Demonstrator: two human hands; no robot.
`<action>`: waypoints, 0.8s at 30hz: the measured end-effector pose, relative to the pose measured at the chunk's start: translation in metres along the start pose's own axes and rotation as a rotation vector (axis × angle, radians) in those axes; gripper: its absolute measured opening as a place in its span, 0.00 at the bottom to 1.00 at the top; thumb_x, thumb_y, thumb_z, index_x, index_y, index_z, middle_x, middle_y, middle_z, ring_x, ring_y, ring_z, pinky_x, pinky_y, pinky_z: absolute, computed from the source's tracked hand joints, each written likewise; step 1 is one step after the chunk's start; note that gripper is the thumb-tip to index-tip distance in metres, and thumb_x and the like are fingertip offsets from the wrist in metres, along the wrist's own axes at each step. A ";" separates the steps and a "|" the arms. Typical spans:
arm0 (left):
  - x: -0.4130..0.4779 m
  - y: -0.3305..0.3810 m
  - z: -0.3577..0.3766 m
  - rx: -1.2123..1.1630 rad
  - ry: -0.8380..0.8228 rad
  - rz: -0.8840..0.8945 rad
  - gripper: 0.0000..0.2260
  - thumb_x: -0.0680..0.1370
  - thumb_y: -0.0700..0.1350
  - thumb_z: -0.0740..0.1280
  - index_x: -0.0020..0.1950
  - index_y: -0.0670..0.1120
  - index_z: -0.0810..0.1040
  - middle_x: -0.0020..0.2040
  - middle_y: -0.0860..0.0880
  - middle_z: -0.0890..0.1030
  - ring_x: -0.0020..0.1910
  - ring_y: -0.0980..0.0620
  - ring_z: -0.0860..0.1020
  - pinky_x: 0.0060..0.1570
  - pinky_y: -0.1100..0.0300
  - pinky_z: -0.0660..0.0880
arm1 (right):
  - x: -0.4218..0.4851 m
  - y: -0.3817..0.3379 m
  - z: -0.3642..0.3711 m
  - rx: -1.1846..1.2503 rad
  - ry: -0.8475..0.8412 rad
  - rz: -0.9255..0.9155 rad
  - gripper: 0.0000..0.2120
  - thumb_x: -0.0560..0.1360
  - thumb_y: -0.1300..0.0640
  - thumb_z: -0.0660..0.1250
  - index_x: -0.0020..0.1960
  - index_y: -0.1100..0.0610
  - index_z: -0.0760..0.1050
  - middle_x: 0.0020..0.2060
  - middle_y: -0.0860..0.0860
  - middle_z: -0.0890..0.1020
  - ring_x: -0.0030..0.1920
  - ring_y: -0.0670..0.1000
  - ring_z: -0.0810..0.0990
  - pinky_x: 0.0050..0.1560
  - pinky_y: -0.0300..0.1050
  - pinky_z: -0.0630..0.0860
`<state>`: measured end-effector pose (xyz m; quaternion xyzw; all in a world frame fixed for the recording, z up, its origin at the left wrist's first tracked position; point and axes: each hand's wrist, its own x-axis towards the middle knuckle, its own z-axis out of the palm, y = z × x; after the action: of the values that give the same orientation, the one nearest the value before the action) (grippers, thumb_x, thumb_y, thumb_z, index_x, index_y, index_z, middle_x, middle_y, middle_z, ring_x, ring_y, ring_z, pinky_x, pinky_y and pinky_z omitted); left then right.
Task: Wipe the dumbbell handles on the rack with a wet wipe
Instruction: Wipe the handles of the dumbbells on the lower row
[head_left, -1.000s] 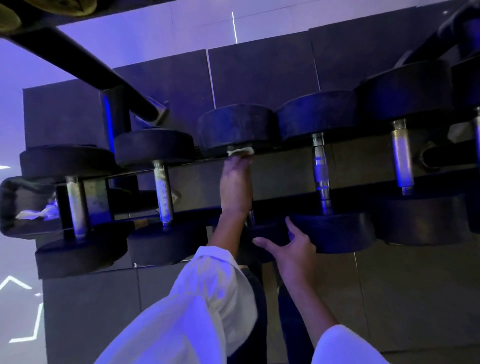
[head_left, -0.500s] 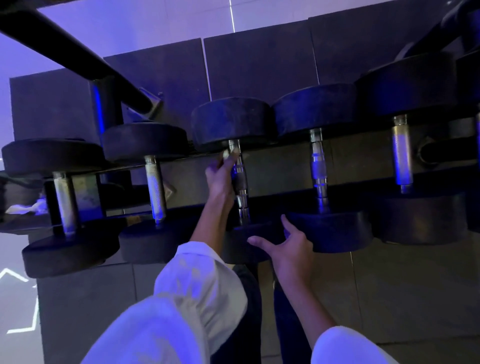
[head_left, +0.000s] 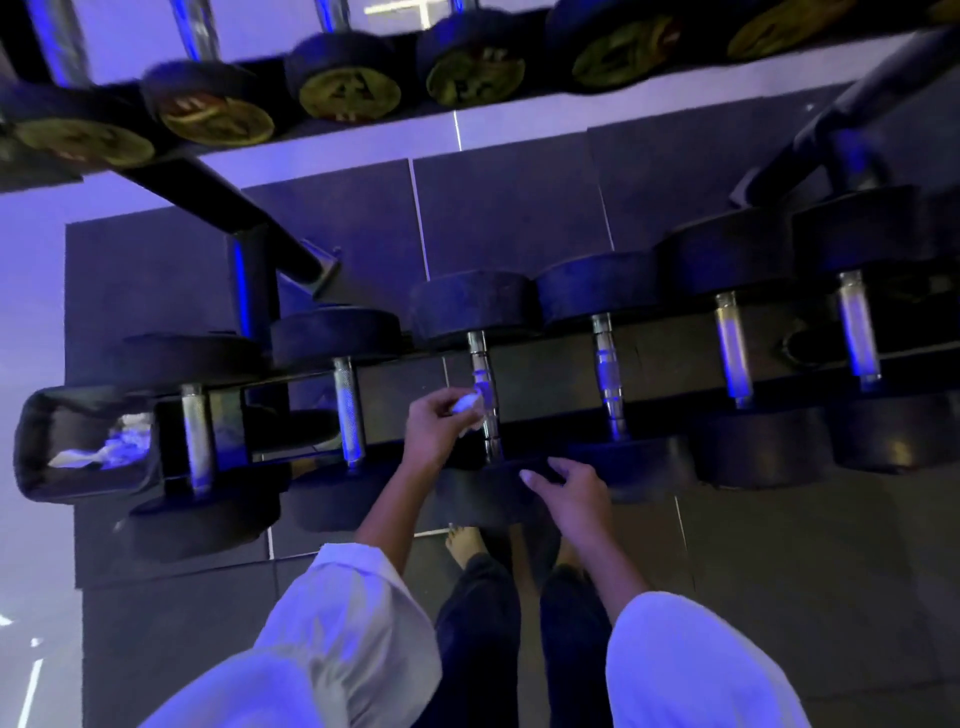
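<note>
**Wipe meets the third handle**

Head view: the left hand (head_left: 436, 426) pinches the wet wipe (head_left: 466, 404) against the third dumbbell handle (head_left: 484, 395), whose long axis runs away from her. The right hand (head_left: 569, 491), fingers spread and empty, hovers over the near weight head (head_left: 498, 493).

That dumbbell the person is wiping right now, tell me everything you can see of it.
The dumbbell lies across the lower rack, third from the left. It has two round dark heads, rubber by the look, joined by a shiny ringed metal handle. The left hand presses a white wet wipe against the handle's left side near its middle. The right hand hovers open over the near head; contact is unclear.
</note>
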<state>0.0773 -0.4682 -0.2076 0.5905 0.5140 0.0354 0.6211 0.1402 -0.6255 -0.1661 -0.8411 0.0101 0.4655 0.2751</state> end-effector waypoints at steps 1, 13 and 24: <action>-0.006 0.005 -0.005 0.004 -0.001 -0.003 0.10 0.71 0.31 0.69 0.52 0.35 0.79 0.41 0.44 0.79 0.28 0.68 0.74 0.34 0.74 0.71 | -0.006 -0.004 -0.003 0.068 -0.008 -0.019 0.24 0.72 0.54 0.71 0.64 0.62 0.73 0.60 0.57 0.78 0.60 0.53 0.77 0.58 0.40 0.69; -0.108 0.055 -0.018 0.042 -0.119 0.008 0.08 0.73 0.34 0.68 0.52 0.36 0.80 0.37 0.47 0.80 0.29 0.66 0.74 0.37 0.64 0.70 | -0.095 -0.034 -0.052 0.228 -0.035 -0.272 0.10 0.73 0.59 0.69 0.53 0.61 0.81 0.46 0.53 0.83 0.47 0.44 0.78 0.46 0.32 0.71; -0.139 0.081 0.063 0.196 -0.088 0.202 0.04 0.74 0.39 0.69 0.48 0.43 0.81 0.43 0.48 0.82 0.42 0.54 0.79 0.47 0.61 0.74 | -0.075 -0.003 -0.137 0.119 -0.109 -0.276 0.11 0.74 0.56 0.68 0.54 0.61 0.80 0.44 0.50 0.80 0.47 0.46 0.77 0.47 0.36 0.70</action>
<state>0.1011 -0.5784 -0.0765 0.6979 0.4254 0.0216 0.5758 0.2046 -0.7056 -0.0490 -0.7902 -0.0931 0.4669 0.3859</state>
